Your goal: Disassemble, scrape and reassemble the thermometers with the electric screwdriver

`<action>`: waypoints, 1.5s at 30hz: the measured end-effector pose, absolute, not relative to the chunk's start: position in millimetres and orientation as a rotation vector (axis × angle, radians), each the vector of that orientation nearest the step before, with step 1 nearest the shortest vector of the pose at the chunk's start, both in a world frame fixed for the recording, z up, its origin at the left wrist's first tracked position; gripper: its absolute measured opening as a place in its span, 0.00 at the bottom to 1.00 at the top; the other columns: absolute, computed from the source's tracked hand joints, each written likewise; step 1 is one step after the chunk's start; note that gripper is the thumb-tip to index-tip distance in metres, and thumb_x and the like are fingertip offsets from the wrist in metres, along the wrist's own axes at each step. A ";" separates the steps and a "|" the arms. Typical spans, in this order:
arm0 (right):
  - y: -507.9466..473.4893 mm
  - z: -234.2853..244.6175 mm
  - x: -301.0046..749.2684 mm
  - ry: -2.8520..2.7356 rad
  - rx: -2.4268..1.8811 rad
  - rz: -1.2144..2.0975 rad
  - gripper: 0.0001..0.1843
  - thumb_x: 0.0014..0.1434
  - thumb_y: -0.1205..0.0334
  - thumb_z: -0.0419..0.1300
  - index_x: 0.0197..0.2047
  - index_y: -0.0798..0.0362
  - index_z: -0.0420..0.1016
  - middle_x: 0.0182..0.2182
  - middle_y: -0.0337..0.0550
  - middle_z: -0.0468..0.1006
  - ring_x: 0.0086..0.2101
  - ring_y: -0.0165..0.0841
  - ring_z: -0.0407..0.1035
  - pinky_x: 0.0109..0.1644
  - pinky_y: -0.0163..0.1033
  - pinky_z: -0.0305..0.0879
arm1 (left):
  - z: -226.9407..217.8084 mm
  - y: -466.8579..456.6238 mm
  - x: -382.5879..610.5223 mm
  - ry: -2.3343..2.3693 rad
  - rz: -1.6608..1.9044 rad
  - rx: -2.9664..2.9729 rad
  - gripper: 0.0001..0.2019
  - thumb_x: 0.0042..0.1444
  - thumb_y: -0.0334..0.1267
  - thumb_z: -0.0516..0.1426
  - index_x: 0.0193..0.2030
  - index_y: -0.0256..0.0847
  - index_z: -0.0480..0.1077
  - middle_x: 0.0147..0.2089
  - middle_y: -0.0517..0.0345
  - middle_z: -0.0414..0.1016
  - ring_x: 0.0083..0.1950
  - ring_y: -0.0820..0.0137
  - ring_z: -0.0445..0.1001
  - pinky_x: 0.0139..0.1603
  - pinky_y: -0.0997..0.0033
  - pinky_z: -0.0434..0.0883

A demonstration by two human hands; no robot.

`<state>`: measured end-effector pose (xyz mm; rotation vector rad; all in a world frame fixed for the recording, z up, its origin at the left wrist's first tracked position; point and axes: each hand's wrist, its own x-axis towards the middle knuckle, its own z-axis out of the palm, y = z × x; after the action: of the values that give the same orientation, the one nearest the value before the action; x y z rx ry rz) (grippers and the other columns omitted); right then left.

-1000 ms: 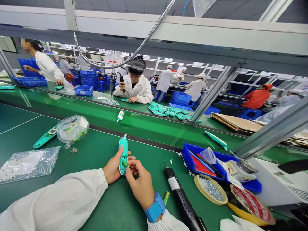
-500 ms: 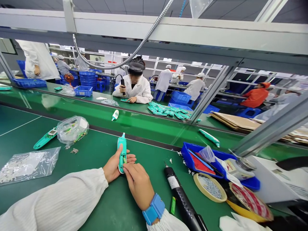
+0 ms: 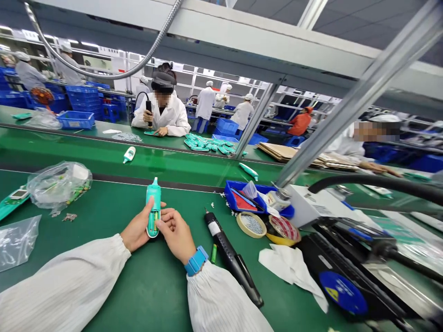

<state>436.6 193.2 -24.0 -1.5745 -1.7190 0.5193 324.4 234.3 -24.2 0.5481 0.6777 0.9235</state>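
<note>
My left hand (image 3: 138, 226) is closed around a teal ear thermometer (image 3: 153, 193), its pointed tip facing away from me and its battery compartment uncovered. A green-and-yellow battery (image 3: 157, 216) shows inside the compartment. My right hand (image 3: 178, 235) is closed at the compartment, with the thumb on the battery and the other fingers curled beside the housing. To the right of that hand lies a loose green battery (image 3: 214, 253), next to a black electric screwdriver (image 3: 231, 258).
At left are a bag of small parts (image 3: 58, 184), an opened teal housing (image 3: 14, 203) and a clear bag (image 3: 17, 242). A blue tray (image 3: 228, 189), a tape roll with screws (image 3: 251, 224) and a white machine (image 3: 308, 203) stand at right. A co-worker (image 3: 162, 110) sits across the belt.
My view has swung right, bringing more of the right-hand bench into sight. The battery now lies in the compartment more visibly, and my right fingers have shifted to the thermometer's side.
</note>
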 end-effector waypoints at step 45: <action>219.3 -47.7 441.6 -1.145 -1.286 1.190 0.19 0.45 0.50 0.59 0.35 0.53 0.61 0.18 0.31 0.65 0.16 0.26 0.64 0.18 0.31 0.62 | -14.7 353.7 315.2 1.434 0.854 1.474 0.16 0.54 0.35 0.55 0.50 0.35 0.60 0.45 0.51 0.67 0.41 0.67 0.69 0.40 0.62 0.69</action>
<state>441.6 219.3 -47.7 -1.2860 -1.1448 1.1895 315.2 353.7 -14.7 1.4744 1.4337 0.8543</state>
